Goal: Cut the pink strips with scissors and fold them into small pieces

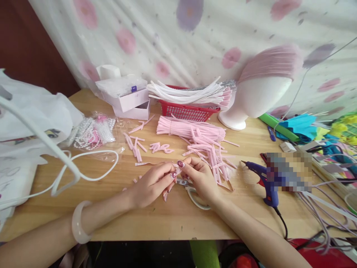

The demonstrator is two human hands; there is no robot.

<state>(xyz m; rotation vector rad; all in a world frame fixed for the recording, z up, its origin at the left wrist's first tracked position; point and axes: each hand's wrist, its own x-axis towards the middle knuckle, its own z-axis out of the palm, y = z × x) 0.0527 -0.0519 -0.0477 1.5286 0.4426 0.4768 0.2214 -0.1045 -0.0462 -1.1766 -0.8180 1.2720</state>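
My left hand (150, 186) and my right hand (200, 178) meet above the middle of the table. Both pinch a short pink pipe cleaner (177, 169), mostly covered by the fingertips. Partly under my right hand lies a pair of scissors (195, 199) with pale handles. Bent pink pipe cleaners (213, 156) are heaped just beyond that hand. Past my left hand sit several curled pink pipe cleaner shapes (161, 147) and loose cut pieces (135, 147). A measuring tape (142, 163) runs in behind my fingers.
Behind lie a pink pipe cleaner bundle (189, 127) and a red basket (186, 111) of white stems. A foam head (259, 96) stands back right. The glue gun (258, 173) and cables (320, 212) are right; bagged beads (96, 132) and a white cord (95, 178) left.
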